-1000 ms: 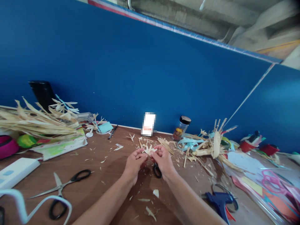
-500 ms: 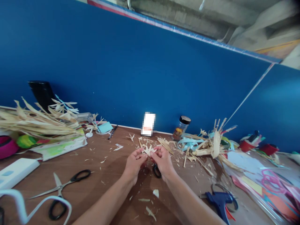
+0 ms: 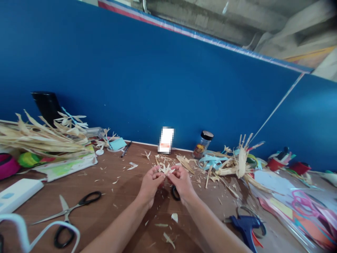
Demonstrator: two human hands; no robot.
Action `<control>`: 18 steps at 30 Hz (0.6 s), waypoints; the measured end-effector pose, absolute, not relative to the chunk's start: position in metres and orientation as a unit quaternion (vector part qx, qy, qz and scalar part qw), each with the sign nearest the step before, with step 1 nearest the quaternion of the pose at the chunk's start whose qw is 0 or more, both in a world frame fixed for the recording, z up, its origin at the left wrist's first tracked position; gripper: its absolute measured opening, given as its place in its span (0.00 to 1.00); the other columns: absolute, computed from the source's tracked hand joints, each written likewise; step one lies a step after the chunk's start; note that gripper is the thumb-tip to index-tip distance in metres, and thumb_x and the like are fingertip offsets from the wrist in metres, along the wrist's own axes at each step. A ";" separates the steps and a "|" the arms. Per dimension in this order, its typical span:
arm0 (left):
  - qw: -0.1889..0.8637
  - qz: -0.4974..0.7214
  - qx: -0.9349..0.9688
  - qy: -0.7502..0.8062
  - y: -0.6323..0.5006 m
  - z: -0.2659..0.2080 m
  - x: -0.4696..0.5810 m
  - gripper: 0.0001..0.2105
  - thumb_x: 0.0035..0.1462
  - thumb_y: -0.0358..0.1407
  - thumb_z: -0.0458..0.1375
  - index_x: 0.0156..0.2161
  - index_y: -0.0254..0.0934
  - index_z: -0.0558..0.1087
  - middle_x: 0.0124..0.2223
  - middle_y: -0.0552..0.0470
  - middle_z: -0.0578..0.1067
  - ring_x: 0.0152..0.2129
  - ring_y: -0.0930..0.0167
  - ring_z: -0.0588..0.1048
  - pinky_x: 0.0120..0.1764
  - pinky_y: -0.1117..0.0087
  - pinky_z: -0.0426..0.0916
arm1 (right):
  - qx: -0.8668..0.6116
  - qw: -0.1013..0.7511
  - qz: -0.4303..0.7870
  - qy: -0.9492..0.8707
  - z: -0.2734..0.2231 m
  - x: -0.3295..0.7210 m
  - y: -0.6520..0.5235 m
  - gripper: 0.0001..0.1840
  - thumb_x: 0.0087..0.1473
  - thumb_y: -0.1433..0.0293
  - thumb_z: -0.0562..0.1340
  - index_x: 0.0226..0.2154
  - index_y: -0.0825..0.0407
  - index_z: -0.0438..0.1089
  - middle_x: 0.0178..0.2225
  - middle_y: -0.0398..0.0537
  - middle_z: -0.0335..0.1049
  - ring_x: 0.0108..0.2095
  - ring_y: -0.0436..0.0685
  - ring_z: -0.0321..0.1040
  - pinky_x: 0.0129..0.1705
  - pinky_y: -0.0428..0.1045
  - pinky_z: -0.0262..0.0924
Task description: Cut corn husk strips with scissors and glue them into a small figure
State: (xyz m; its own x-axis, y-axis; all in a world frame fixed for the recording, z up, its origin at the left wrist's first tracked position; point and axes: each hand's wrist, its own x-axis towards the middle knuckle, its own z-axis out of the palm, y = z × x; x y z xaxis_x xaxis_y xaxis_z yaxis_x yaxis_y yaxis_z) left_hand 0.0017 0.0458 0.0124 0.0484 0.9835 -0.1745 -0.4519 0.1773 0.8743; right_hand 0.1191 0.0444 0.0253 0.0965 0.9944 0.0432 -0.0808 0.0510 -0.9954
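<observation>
A small pale flower made of dried husk [image 3: 166, 169], with pointed petals, is pinched between my two hands above the middle of the table. My left hand [image 3: 152, 181] grips its left side with thumb and fingers closed. On the other side, my right hand [image 3: 181, 181] pinches it the same way, the thumbs almost meeting below the petals. Under my right hand lies a black ring-shaped handle [image 3: 175, 193], the rest of it hidden. Husk scraps [image 3: 185, 164] are scattered just beyond the fingers.
Open scissors [image 3: 65, 212] and a white power strip [image 3: 22, 193] lie left, near a husk bundle [image 3: 39, 140]. A lit phone [image 3: 166, 140] and a lidded jar [image 3: 202, 144] stand by the blue partition [image 3: 158, 70]. A blue glue gun [image 3: 246, 226] is at right.
The husk flower tilts slightly and its petals show more spread between my fingers. Both hands stay in nearly the same place, and the view has shifted a little.
</observation>
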 end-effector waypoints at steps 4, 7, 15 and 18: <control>0.656 0.554 0.327 0.394 0.047 0.009 0.002 0.32 0.38 0.32 0.64 0.51 0.34 0.60 0.28 0.53 0.74 0.18 0.78 0.68 0.23 0.77 0.61 | -0.495 0.555 0.474 -0.471 0.026 0.119 0.044 0.13 0.41 0.68 0.64 0.31 0.52 0.63 0.19 0.37 0.65 0.19 0.48 0.59 0.23 0.43 0.52; 0.659 0.552 0.330 0.390 0.047 0.009 0.002 0.32 0.39 0.32 0.64 0.52 0.34 0.60 0.28 0.53 0.73 0.18 0.78 0.68 0.23 0.77 0.61 | -0.496 0.556 0.471 -0.472 0.027 0.119 0.043 0.12 0.41 0.69 0.64 0.31 0.52 0.62 0.19 0.37 0.65 0.19 0.48 0.59 0.23 0.43 0.51; 0.663 0.546 0.329 0.392 0.047 0.010 0.002 0.31 0.38 0.33 0.65 0.51 0.35 0.61 0.27 0.55 0.72 0.19 0.78 0.68 0.24 0.77 0.62 | -0.502 0.557 0.468 -0.468 0.029 0.119 0.038 0.11 0.42 0.69 0.62 0.32 0.52 0.62 0.17 0.36 0.62 0.18 0.48 0.58 0.22 0.43 0.51; 0.669 0.541 0.331 0.389 0.045 0.013 0.002 0.31 0.37 0.34 0.65 0.50 0.36 0.62 0.27 0.55 0.72 0.19 0.78 0.68 0.24 0.77 0.62 | -0.501 0.555 0.473 -0.466 0.031 0.120 0.037 0.11 0.42 0.70 0.62 0.32 0.52 0.62 0.18 0.37 0.63 0.19 0.49 0.60 0.23 0.44 0.54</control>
